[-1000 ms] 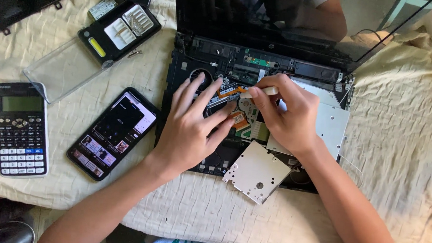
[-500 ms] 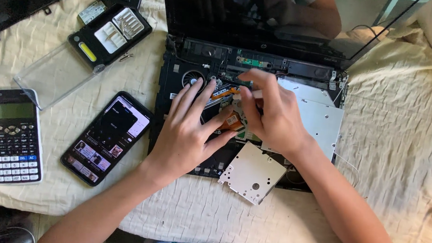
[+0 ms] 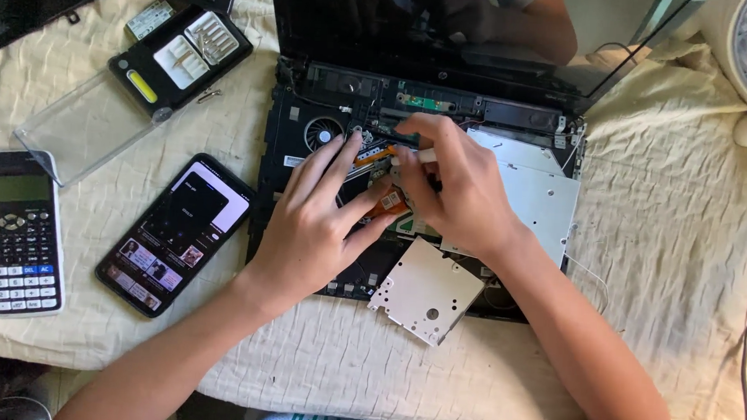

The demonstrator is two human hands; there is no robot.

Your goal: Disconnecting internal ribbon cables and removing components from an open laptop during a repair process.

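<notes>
opened laptop (image 3: 328,107) innards bare | left hand (image 3: 318,224) flat, spread | right hand (image 3: 458,197) pinching white tool (image 3: 426,156)

Two hands, left (image 3: 309,232) and right (image 3: 458,197), worked one opened laptop (image 3: 311,106). Left of them lay one phone (image 3: 175,235), one calculator (image 3: 16,232) and one screwdriver-bit case (image 3: 179,54).

The opened laptop (image 3: 321,258) is black inside, with orange-copper parts (image 3: 388,204) and a small green circuit board (image 3: 424,101). The metal bracket (image 3: 425,289) is silver. The cloth (image 3: 656,273) is pale cream. The calculator (image 3: 16,232) is black with grey keys. The screwdriver bit case (image 3: 181,57) is black with a yellow stripe.
</notes>
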